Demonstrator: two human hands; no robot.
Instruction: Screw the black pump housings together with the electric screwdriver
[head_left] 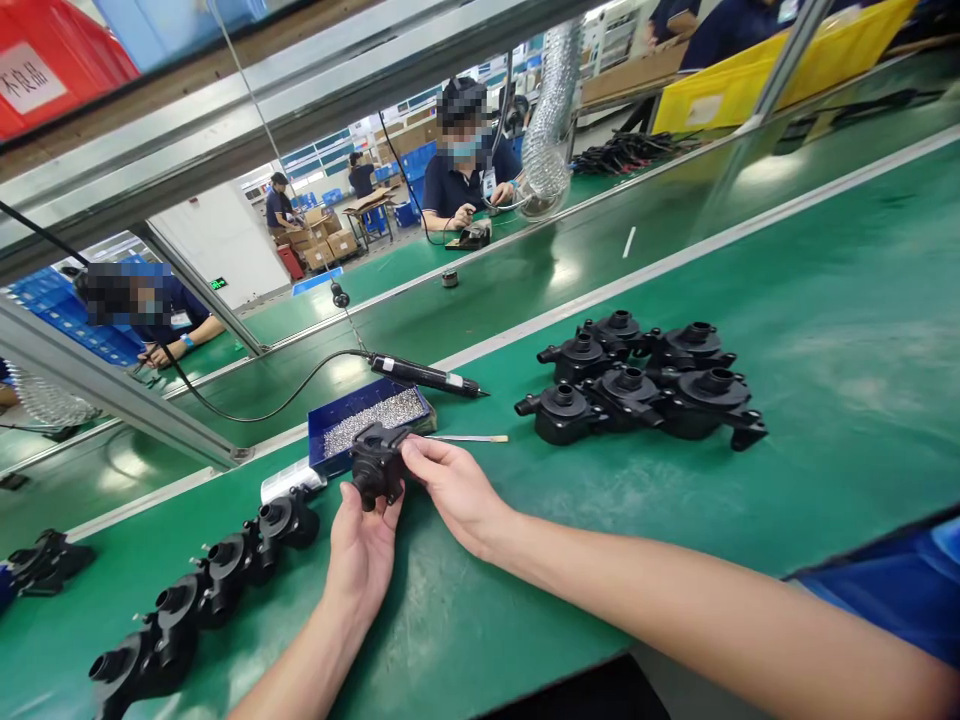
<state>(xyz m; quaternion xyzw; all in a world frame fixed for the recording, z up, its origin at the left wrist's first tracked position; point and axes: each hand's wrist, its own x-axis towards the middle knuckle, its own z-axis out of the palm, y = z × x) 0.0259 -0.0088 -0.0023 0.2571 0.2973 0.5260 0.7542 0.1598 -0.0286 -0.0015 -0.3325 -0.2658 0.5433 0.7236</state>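
A black plastic pump housing (pixel 375 463) is held just above the green bench. My left hand (pixel 361 548) grips it from below, fingers curled under its base. My right hand (pixel 454 487) pinches its right side with thumb and fingertips. Just behind it stands a blue tray of small silver screws (pixel 371 415). A black electric screwdriver (pixel 427 376) on a cable lies beyond the tray, and a thin brush-like stick (pixel 469 438) lies next to it.
Several black pump housings (pixel 645 385) are grouped at the right. A row of similar housings (pixel 202 590) runs along the left front. Other workers sit across the bench behind a metal frame (pixel 112 395). A yellow bin (pixel 757 70) is at the far right.
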